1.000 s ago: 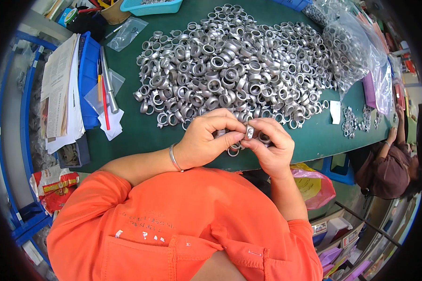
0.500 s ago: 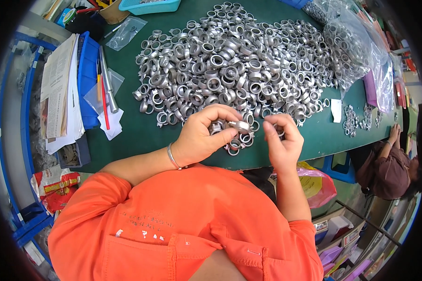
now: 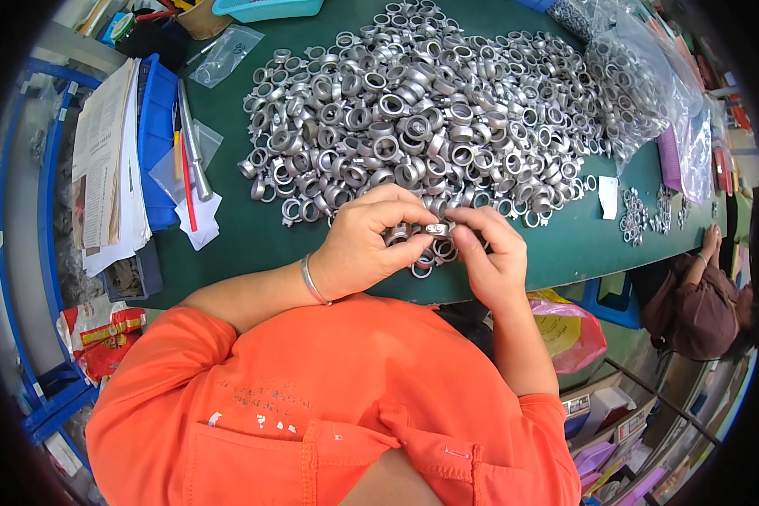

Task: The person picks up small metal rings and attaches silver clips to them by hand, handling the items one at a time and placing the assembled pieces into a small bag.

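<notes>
I pinch a silver metal ring between the thumb and forefinger of my left hand, over the green surface at the near edge of a big heap of similar rings. My right hand curls in from the other side, fingertips close by; I cannot tell whether they grip it. Loose rings lie just below.

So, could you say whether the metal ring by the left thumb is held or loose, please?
Held: the left hand pinches the metal ring between its thumb and fingers.
</notes>
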A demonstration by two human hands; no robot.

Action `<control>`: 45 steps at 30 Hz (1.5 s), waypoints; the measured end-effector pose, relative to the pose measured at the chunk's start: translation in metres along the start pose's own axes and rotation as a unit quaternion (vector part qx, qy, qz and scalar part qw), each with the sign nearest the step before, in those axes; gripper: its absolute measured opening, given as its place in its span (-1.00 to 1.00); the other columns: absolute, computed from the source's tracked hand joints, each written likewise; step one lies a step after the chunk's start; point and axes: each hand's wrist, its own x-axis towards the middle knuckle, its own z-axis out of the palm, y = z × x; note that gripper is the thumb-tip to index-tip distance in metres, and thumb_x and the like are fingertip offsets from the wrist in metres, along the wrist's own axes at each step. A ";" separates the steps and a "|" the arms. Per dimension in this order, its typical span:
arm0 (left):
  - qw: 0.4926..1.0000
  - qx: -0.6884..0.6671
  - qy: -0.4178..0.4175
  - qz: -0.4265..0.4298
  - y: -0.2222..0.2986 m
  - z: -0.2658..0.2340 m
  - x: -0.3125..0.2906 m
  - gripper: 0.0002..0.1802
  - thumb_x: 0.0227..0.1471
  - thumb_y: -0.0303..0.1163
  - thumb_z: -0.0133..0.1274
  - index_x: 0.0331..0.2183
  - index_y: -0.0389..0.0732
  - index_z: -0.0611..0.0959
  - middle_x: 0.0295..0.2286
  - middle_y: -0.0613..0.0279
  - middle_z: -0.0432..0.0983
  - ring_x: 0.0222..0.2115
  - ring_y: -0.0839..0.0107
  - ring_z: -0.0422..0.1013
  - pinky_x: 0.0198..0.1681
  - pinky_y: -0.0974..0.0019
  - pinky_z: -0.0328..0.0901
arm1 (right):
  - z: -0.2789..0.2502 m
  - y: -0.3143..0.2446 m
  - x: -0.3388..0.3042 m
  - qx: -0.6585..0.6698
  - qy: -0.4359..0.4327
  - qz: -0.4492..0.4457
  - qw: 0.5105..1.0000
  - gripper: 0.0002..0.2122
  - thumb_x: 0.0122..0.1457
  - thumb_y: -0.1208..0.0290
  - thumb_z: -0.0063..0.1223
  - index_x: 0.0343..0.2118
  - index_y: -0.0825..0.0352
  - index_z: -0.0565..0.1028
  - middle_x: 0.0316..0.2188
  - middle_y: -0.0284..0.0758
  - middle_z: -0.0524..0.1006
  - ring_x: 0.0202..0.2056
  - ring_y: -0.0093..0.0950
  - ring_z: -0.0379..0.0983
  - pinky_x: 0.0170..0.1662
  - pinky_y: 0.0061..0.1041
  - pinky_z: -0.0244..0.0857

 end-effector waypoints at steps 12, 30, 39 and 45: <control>0.998 0.005 -0.018 0.056 0.001 0.001 0.000 -0.79 -0.24 -0.61 0.16 -0.41 -0.23 0.64 -0.43 0.22 0.44 -0.45 0.51 0.38 -0.46 0.54 0.27 | 0.001 -0.005 -0.007 0.065 -0.011 -0.056 0.996 -0.84 -0.13 0.65 0.14 -0.41 0.39 0.51 -0.52 -0.30 0.45 -0.52 -0.49 0.38 -0.47 -0.62 0.26; 0.830 -0.458 -0.110 -0.300 0.002 -0.007 0.004 -0.90 -0.05 -0.50 0.02 -0.49 -0.22 0.41 -0.48 0.18 0.36 -0.58 0.54 0.34 -0.79 0.65 0.05 | -0.002 0.018 0.005 -0.026 -0.026 0.118 0.992 -0.89 -0.08 0.50 0.15 -0.47 0.39 0.51 -0.62 -0.28 0.44 -0.58 -0.45 0.37 -0.49 -0.55 0.24; 0.981 -0.159 -0.072 -0.080 0.006 0.002 0.007 -0.86 -0.22 -0.57 0.17 -0.46 -0.29 0.61 -0.44 0.26 0.44 -0.39 0.50 0.36 -0.28 0.45 0.25 | -0.003 -0.004 -0.002 -0.009 -0.021 -0.160 0.987 -0.88 -0.08 0.65 0.11 -0.44 0.37 0.47 -0.51 -0.31 0.51 -0.51 -0.55 0.42 -0.43 -0.61 0.28; 0.992 -0.104 -0.068 -0.030 0.007 0.000 0.003 -0.88 -0.22 -0.58 0.16 -0.47 -0.27 0.62 -0.45 0.26 0.43 -0.42 0.48 0.36 -0.34 0.46 0.26 | -0.006 -0.002 -0.008 0.329 -0.006 0.170 0.929 -0.90 0.08 0.59 -0.02 -0.33 0.46 0.42 -0.46 -0.35 0.50 -0.49 -0.68 0.38 -0.44 -0.72 0.27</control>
